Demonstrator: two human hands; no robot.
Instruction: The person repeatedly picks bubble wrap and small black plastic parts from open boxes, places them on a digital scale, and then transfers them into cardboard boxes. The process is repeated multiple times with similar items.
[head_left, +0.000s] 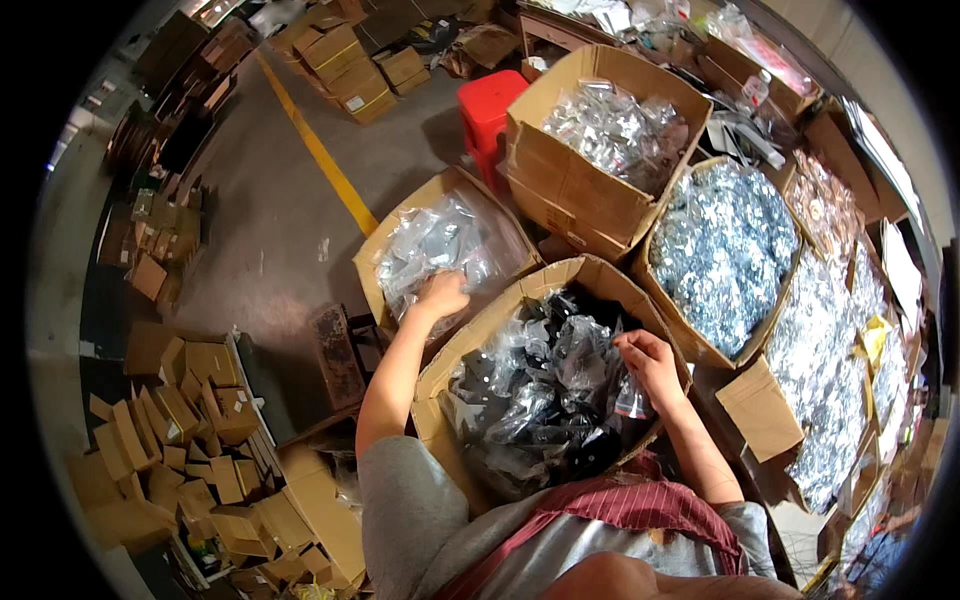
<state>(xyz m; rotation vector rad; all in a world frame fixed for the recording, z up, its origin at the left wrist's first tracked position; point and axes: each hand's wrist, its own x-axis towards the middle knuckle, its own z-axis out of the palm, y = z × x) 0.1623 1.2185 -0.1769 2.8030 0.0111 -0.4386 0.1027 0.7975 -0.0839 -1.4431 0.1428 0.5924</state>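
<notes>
Reaches with the left hand (443,295) inside the near edge of a carton (368,285) of clear bags (425,245), with room toward its far rim, and holds the right hand (648,362) just inside the right wall of the nearer carton (598,273) of bagged black parts (550,370), with room leftward. Curls the left fingers down onto the clear bags, bends the right ones beside a small bag (630,398); cannot tell any grip in either. Extends outward to a red stool (485,110).

Grey flr (252,215), yellow line (317,150), red stool (488,103), stacked cardbd bxs (338,60) nr top
</notes>
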